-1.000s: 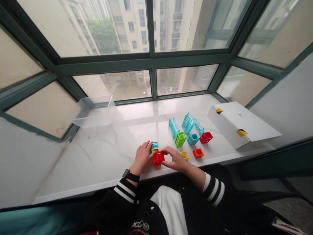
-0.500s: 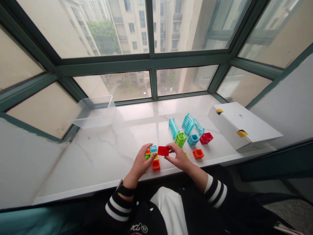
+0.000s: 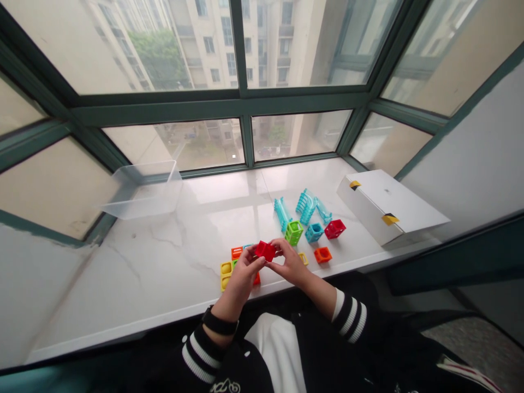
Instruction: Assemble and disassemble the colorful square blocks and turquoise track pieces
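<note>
— Change over the last second?
— The red plastic open-frame block (image 3: 265, 250) was low, by the white marble sill (image 3: 164, 262) and against the cluster of orange and yellow plastic blocks (image 3: 227, 267). It is now lifted clear, off the cluster's 1 o'clock corner. The left hand (image 3: 241, 279) has come off the cluster too, so more of it shows.
— Meaning for the work in hand?
— My reading: the block is loose in the air, being turned over, joined to nothing.
— Grip?
— Two pinches. Left fingertips clamp its 9 o'clock end. The right hand (image 3: 291, 263) clamps the 3 o'clock end.
— Heading?
— Long axis runs 9 to 3 o'clock, slightly tipped. Its open face is too small to tell. The green plastic frame cube (image 3: 293, 232) stands near at 2 o'clock, apart.
</note>
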### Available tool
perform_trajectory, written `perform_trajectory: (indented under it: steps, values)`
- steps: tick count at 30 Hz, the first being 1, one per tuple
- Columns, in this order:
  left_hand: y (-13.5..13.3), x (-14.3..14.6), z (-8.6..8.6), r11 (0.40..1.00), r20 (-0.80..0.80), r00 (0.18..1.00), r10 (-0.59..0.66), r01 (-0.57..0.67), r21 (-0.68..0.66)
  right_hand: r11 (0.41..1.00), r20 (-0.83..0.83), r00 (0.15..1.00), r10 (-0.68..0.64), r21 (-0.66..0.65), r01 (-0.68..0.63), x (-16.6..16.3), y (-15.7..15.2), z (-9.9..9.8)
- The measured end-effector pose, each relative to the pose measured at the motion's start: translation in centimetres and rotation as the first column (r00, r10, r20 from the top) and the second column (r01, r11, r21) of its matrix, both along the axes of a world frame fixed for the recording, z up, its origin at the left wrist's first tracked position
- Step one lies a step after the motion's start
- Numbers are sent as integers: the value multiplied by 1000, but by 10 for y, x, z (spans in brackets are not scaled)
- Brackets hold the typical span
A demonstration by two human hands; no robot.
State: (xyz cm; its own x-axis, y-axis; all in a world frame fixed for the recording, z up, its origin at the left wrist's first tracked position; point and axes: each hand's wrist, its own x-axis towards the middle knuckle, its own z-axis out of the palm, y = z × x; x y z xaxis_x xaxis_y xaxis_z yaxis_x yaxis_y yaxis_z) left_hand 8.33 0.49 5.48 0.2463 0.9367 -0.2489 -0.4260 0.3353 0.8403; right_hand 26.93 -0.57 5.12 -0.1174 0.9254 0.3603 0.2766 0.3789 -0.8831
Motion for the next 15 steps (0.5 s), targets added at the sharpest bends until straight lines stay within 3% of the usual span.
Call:
perform_trajectory:
  steps: [3,8,15]
  values:
    - [-1,4,3,991,148,988,36,-16,-131,999,-26,999,32,-18,-32,1,0,3]
    - [-2,8,8,966,366,930,7,89,-244,995,-97,995,6,-101,-16,3,1,8]
    - [-4,13,2,945,499,867,4,160,-286,989,-90,995,39,-138,-52,10,2,13]
